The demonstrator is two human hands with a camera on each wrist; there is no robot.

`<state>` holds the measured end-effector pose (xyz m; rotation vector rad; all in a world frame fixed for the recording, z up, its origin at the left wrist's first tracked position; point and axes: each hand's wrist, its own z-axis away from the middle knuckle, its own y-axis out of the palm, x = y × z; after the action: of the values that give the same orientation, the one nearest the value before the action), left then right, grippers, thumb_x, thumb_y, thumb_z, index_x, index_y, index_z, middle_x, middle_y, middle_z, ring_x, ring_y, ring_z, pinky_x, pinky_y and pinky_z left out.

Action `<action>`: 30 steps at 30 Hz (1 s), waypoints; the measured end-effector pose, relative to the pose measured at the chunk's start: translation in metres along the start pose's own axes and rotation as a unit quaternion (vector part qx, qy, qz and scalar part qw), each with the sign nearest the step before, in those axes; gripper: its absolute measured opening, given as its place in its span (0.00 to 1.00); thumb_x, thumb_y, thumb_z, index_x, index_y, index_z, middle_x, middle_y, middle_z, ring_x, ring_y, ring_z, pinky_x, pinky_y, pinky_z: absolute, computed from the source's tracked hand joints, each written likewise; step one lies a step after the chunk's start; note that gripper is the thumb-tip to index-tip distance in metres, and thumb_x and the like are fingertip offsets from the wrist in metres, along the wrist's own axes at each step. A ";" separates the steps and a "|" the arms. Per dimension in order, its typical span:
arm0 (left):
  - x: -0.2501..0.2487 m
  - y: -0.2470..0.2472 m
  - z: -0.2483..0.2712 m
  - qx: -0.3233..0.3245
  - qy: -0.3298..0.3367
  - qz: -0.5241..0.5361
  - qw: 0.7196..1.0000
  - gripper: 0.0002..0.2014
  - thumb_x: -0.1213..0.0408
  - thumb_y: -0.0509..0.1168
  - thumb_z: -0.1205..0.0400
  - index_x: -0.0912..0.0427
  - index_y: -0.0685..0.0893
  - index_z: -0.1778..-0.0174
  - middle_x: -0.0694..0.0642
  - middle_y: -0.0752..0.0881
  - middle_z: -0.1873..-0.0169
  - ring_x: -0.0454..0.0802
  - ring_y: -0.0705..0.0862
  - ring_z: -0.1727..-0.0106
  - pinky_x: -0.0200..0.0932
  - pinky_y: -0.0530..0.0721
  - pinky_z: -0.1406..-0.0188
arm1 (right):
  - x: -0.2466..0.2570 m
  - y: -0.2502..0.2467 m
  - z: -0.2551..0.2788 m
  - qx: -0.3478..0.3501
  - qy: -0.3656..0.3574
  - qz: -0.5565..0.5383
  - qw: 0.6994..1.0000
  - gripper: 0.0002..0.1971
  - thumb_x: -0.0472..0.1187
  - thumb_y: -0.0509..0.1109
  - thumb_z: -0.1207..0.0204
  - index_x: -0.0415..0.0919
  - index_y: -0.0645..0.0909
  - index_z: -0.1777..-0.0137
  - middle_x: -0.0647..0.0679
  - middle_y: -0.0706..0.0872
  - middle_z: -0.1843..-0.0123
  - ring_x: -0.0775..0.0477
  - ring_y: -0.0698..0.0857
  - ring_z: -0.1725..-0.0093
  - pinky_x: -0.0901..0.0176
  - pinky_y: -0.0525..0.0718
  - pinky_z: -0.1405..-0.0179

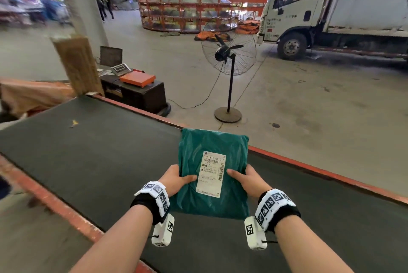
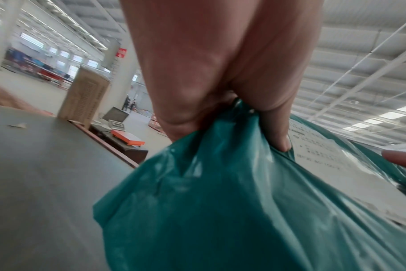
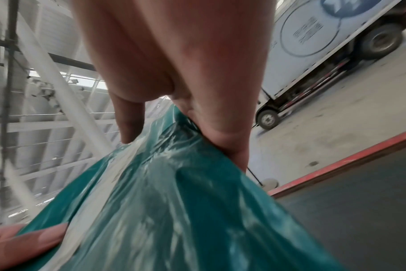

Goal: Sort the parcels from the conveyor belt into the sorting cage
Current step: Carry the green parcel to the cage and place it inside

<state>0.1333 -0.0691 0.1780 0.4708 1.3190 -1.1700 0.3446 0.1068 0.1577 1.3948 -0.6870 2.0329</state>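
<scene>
A flat green plastic parcel (image 1: 198, 149) with a white shipping label (image 1: 212, 173) is held up above the dark conveyor belt (image 1: 88, 151), label facing me. My left hand (image 1: 176, 179) grips its left edge, thumb on top by the label. My right hand (image 1: 247, 179) grips the right edge the same way. In the left wrist view the left hand (image 2: 220, 82) pinches the crumpled green parcel (image 2: 220, 210). The right wrist view shows my right hand (image 3: 186, 73) clamped on the parcel (image 3: 162, 201). Orange sorting cages (image 1: 187, 10) stand far across the floor.
The belt has a red side rail (image 1: 320, 171). Beyond it stand a pedestal fan (image 1: 229, 54), a black stand with an orange scale (image 1: 138, 78), a tall cardboard box (image 1: 77, 65) and a white truck (image 1: 331, 8). Two people (image 1: 103, 3) walk far off.
</scene>
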 end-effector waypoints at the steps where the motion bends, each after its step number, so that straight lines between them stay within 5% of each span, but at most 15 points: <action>1: 0.006 -0.010 0.008 -0.023 -0.008 0.000 1.000 0.11 0.59 0.76 0.20 0.54 0.86 0.43 0.47 0.92 0.51 0.45 0.92 0.48 0.46 0.90 0.43 | 0.000 0.014 -0.007 0.018 0.003 -0.003 1.000 0.32 0.54 0.82 0.26 0.45 0.76 0.25 0.48 0.92 0.33 0.46 0.94 0.39 0.42 0.91 0.35; 6: 0.047 -0.060 0.077 -0.154 -0.072 0.025 0.985 0.17 0.60 0.77 0.20 0.60 0.87 0.37 0.50 0.93 0.48 0.46 0.92 0.48 0.54 0.89 0.37 | 0.002 0.102 -0.031 0.138 -0.002 0.013 0.990 0.29 0.48 0.81 0.27 0.44 0.80 0.27 0.45 0.95 0.37 0.40 0.95 0.40 0.34 0.91 0.34; 9: 0.077 -0.085 0.135 -0.241 -0.106 0.031 0.964 0.14 0.58 0.78 0.21 0.55 0.84 0.43 0.46 0.90 0.54 0.39 0.88 0.55 0.36 0.90 0.51 | 0.008 0.162 -0.026 0.208 -0.002 0.043 0.977 0.23 0.38 0.79 0.23 0.46 0.79 0.29 0.44 0.93 0.36 0.39 0.94 0.39 0.34 0.91 0.36; 11: 0.096 -0.101 0.178 -0.282 -0.117 0.035 0.951 0.21 0.51 0.80 0.24 0.53 0.83 0.39 0.49 0.92 0.50 0.41 0.89 0.51 0.41 0.91 0.47 | 0.015 0.204 -0.010 0.250 -0.009 0.067 0.966 0.22 0.38 0.78 0.22 0.46 0.78 0.29 0.43 0.92 0.36 0.38 0.94 0.39 0.33 0.91 0.35; 12: 0.101 -0.108 0.199 -0.299 -0.118 0.038 0.946 0.21 0.53 0.79 0.23 0.55 0.84 0.38 0.49 0.92 0.49 0.42 0.90 0.51 0.44 0.90 0.44 | 0.017 0.225 0.000 0.270 -0.016 0.073 0.960 0.22 0.37 0.78 0.22 0.44 0.78 0.29 0.42 0.92 0.36 0.37 0.94 0.39 0.32 0.91 0.35; 15: 0.110 -0.129 0.263 -0.362 -0.122 0.045 0.923 0.12 0.63 0.77 0.20 0.58 0.86 0.43 0.46 0.89 0.57 0.39 0.88 0.57 0.32 0.88 0.56 | 0.024 0.278 0.041 0.310 -0.039 0.077 0.947 0.22 0.35 0.76 0.21 0.42 0.78 0.29 0.41 0.92 0.36 0.37 0.93 0.40 0.32 0.91 0.35; 18: 0.126 -0.142 0.328 -0.413 -0.131 0.066 0.899 0.21 0.59 0.79 0.22 0.62 0.86 0.36 0.53 0.92 0.48 0.51 0.91 0.47 0.51 0.89 0.39 | 0.029 0.323 0.089 0.353 -0.053 0.091 0.930 0.19 0.33 0.74 0.18 0.43 0.78 0.29 0.42 0.91 0.36 0.38 0.93 0.40 0.36 0.92 0.37; 21: 0.148 -0.143 0.389 -0.445 -0.139 0.087 0.880 0.24 0.54 0.79 0.23 0.60 0.84 0.35 0.54 0.92 0.44 0.51 0.91 0.45 0.50 0.89 0.41 | 0.027 0.361 0.138 0.396 -0.056 0.102 0.911 0.20 0.33 0.74 0.18 0.43 0.79 0.27 0.42 0.92 0.35 0.38 0.93 0.39 0.35 0.91 0.34; 24: 0.166 -0.135 0.445 -0.481 -0.136 0.084 0.862 0.13 0.59 0.76 0.20 0.53 0.83 0.42 0.50 0.91 0.49 0.51 0.91 0.46 0.38 0.86 0.52 | 0.017 0.397 0.184 0.424 -0.057 0.104 0.898 0.19 0.36 0.74 0.18 0.44 0.81 0.28 0.43 0.94 0.37 0.39 0.94 0.40 0.36 0.91 0.34; 28: 0.190 -0.124 0.514 -0.541 -0.153 0.101 0.821 0.19 0.59 0.76 0.19 0.58 0.84 0.33 0.49 0.89 0.50 0.43 0.89 0.53 0.33 0.84 0.57 | 0.003 0.446 0.243 0.453 -0.033 0.091 0.886 0.21 0.59 0.69 0.16 0.46 0.85 0.31 0.47 0.96 0.42 0.42 0.96 0.42 0.38 0.91 0.34; 30: 0.198 -0.118 0.546 -0.574 -0.179 0.100 0.793 0.18 0.59 0.75 0.18 0.59 0.85 0.34 0.51 0.88 0.51 0.47 0.87 0.55 0.37 0.82 0.56 | -0.004 0.472 0.271 0.471 -0.015 0.095 0.877 0.27 0.66 0.66 0.20 0.49 0.87 0.32 0.47 0.96 0.40 0.42 0.95 0.40 0.38 0.89 0.32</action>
<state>0.2680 -0.6466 0.1811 -0.4868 1.3396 -0.1067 0.1885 -0.4127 0.1987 1.9082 0.2578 2.6584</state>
